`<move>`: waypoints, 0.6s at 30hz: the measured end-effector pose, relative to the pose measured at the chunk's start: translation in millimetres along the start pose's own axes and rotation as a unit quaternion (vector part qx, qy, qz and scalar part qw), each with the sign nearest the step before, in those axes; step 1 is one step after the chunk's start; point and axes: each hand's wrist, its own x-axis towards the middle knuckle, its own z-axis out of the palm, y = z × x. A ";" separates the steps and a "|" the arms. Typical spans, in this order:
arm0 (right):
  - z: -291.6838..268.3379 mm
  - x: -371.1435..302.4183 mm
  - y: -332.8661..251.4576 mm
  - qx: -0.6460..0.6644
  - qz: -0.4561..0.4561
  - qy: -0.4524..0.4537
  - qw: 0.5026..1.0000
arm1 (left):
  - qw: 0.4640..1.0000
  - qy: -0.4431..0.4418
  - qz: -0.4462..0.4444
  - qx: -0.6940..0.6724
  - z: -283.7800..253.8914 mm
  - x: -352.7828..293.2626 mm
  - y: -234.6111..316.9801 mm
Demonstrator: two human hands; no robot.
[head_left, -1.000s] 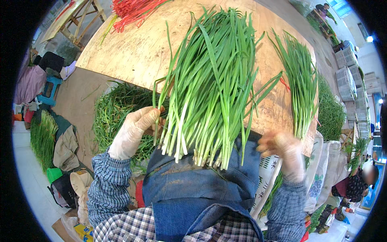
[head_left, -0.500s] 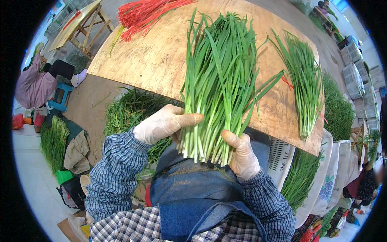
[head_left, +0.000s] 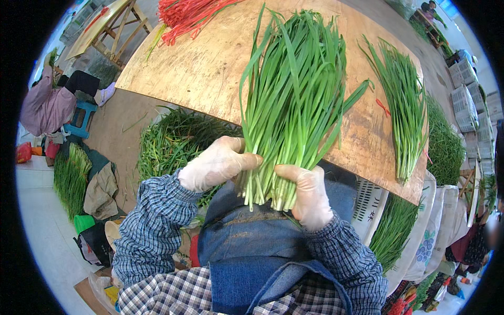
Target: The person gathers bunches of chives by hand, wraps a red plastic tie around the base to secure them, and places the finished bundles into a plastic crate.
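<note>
A thick bunch of garlic chives (head_left: 296, 100) lies with its green leaves over the wooden table (head_left: 184, 73), its pale cut ends hanging past the near edge above my lap. Around the left side of the stalks my gloved left hand (head_left: 215, 165) is closed, thumb on top. My gloved right hand (head_left: 308, 197) grips the right side low by the cut ends, its thumb laid across the stems. The fingers under the bunch are hidden. To the right on the table rests a smaller chive bundle (head_left: 401, 115), with a red tie (head_left: 383, 107) beside it.
Red plastic ties (head_left: 191, 16) are heaped at the table's far left. Loose greens (head_left: 173, 142) lie below its near left edge. At the right stand a white crate (head_left: 367, 205) and more chives (head_left: 394, 231). A person (head_left: 50, 105) sits at left by a blue stool (head_left: 81, 118).
My right thumb has moved left across the stems, and the cut ends are squeezed closer together. The view has shifted slightly; both hands still hold the bunch.
</note>
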 end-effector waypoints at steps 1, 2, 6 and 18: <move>-3.4 -0.3 -3.3 0.014 0.010 -0.005 1.000 | 0.999 0.011 0.039 -0.024 1.1 1.0 -3.6; -5.9 -1.5 -6.6 0.029 0.021 -0.014 0.999 | 0.999 0.008 0.036 -0.037 -0.2 1.0 -6.9; -10.3 -1.5 -10.5 0.059 0.020 -0.068 0.996 | 0.997 -0.006 0.065 -0.051 -2.0 1.4 -13.3; -17.3 -3.0 -11.9 0.039 0.027 -0.076 0.996 | 0.912 0.254 0.181 0.268 3.4 -14.2 -20.6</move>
